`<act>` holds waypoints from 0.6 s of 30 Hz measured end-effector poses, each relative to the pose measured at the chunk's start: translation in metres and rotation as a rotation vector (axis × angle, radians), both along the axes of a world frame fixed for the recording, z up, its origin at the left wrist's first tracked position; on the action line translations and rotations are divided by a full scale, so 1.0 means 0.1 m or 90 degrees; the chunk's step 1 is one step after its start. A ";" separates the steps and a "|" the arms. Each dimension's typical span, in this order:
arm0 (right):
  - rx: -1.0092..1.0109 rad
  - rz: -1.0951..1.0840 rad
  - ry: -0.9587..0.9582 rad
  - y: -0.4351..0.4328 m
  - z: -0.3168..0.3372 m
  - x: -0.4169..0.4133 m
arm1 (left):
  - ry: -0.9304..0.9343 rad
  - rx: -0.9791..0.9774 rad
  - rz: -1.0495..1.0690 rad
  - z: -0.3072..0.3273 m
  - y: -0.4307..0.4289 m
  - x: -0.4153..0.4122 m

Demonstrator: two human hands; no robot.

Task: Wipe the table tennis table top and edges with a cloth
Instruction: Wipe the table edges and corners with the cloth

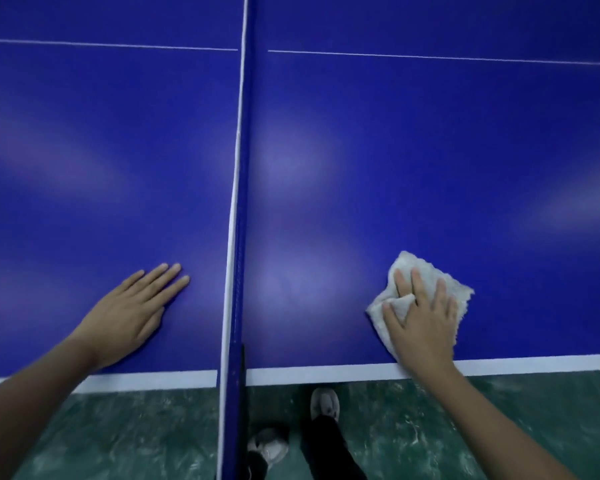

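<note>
I note the right hand (423, 323) at 4 o'clock, fingers spread and nearly straight, pressing a crumpled white cloth (430, 273) onto the blue table tennis table top (395, 150) beside its white edge line (326, 374). The left hand (129, 317) lies palm-down at 8 o'clock, fingers straight, holding nothing. The white-banded blue net (238, 202) runs between them.
</note>
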State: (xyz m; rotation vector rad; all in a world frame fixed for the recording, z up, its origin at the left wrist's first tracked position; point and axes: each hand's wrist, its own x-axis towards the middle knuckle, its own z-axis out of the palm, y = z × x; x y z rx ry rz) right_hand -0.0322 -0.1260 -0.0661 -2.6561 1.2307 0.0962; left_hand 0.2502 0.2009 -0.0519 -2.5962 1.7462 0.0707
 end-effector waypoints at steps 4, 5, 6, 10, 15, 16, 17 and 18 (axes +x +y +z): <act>0.034 0.139 0.019 0.33 -0.01 0.04 | 0.083 -0.116 0.301 -0.02 -0.03 -0.48; 0.038 0.209 0.026 0.48 -0.01 0.08 | 0.099 -0.141 0.349 -0.01 -0.02 -0.60; 0.036 0.283 0.026 0.64 0.00 0.14 | 0.107 -0.160 0.383 0.00 0.01 -0.71; 0.003 0.533 0.007 1.11 0.10 0.43 | 0.127 -0.212 0.465 0.08 0.20 -1.11; -0.043 0.696 -0.017 1.01 0.12 0.43 | 0.157 -0.283 0.627 0.14 0.61 -1.64; -0.057 0.732 -0.001 0.95 0.11 0.36 | 0.159 -0.295 0.657 0.15 0.68 -1.75; -0.063 0.751 0.010 0.88 0.10 0.29 | 0.157 -0.306 0.685 0.16 0.75 -1.86; -0.060 0.748 0.018 0.82 0.09 0.23 | 0.155 -0.316 0.713 0.17 0.82 -1.97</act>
